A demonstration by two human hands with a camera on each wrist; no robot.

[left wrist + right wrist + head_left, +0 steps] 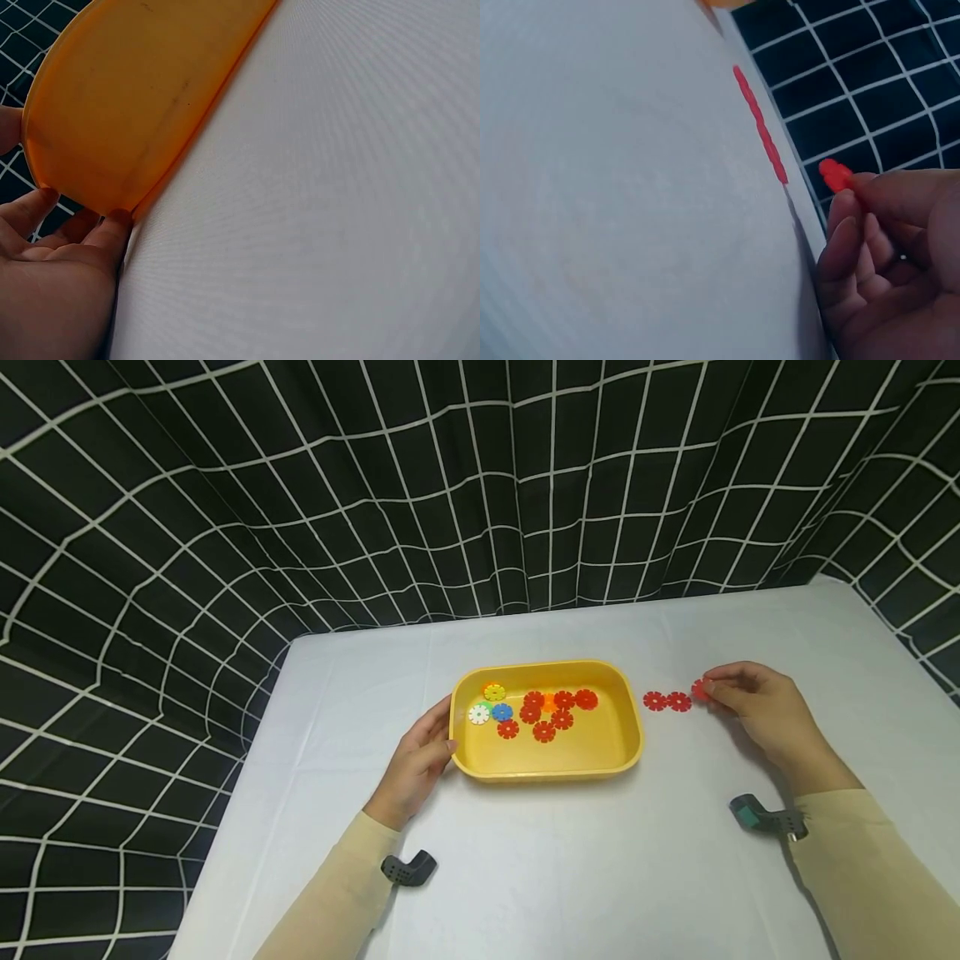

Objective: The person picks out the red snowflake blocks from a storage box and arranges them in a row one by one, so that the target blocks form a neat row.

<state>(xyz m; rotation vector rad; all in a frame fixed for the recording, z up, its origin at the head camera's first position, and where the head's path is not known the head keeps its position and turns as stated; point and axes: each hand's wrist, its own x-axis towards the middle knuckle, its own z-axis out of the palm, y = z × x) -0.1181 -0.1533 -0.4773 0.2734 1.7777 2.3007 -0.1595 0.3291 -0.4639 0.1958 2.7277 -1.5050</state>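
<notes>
A yellow tray (540,774) rests on the white table, with several notched plastic discs inside. My left hand (417,764) holds the tray's left end, its thumb at the rim and its fingers along the outer wall. In the left wrist view, fingertips touch the tray's orange-looking outer side (127,105). To the tray's right, my right hand (761,706) pinches a red snowflake disc (702,690) between thumb and fingers; the same disc (835,175) shows above the table surface. Left of it, two red discs (667,701) lie side by side on the table.
Inside the tray are mostly red discs (543,732), plus a white disc (479,715), a blue disc (502,712), a yellow disc (494,692) and an orange one. A black cloth with white grid lines (551,527) hangs behind the table.
</notes>
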